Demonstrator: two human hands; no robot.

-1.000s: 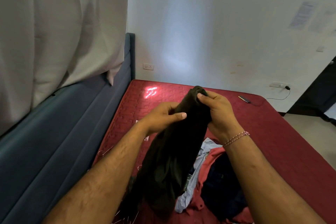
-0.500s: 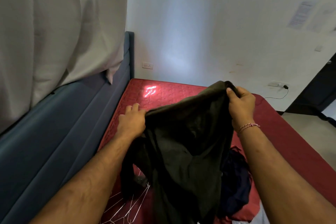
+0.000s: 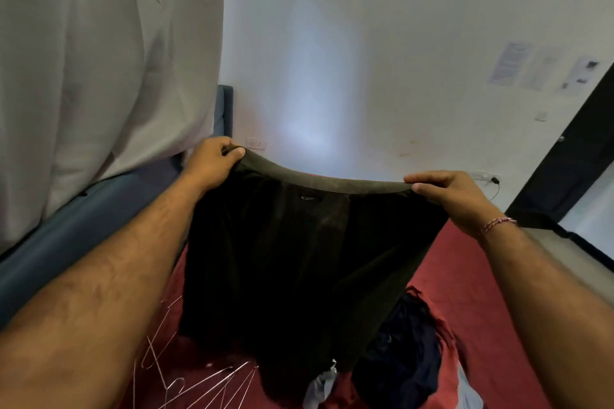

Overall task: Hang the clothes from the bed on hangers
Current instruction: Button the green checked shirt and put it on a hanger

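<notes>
We hold a dark garment spread wide above the bed, its band stretched taut between our hands. Our left hand pinches the band's left end, fingers and thumb curled over the cloth, up by the bed's far left corner. Our right hand pinches the other end in the same way, thumb under and fingers folded over the edge, toward the bed's far right side. The garment hangs straight down from the band, and its lower hem drops near the bed's near edge, in front of the other clothes.

As for progress, we judge the task to be at an early stage. No piece that we can see is on a hanger yet. The wire hangers lie loose in a tangle at the near left corner of the bed, beside the garment's hem and untouched by either hand. A pile of clothes waits on the near right part of the bed: something dark blue, a red piece and a pale grey scrap poking out below the hem. This garment is opened out and ready, we think, but it needs a hanger brought to it, and then the pile must follow piece by piece.
</notes>
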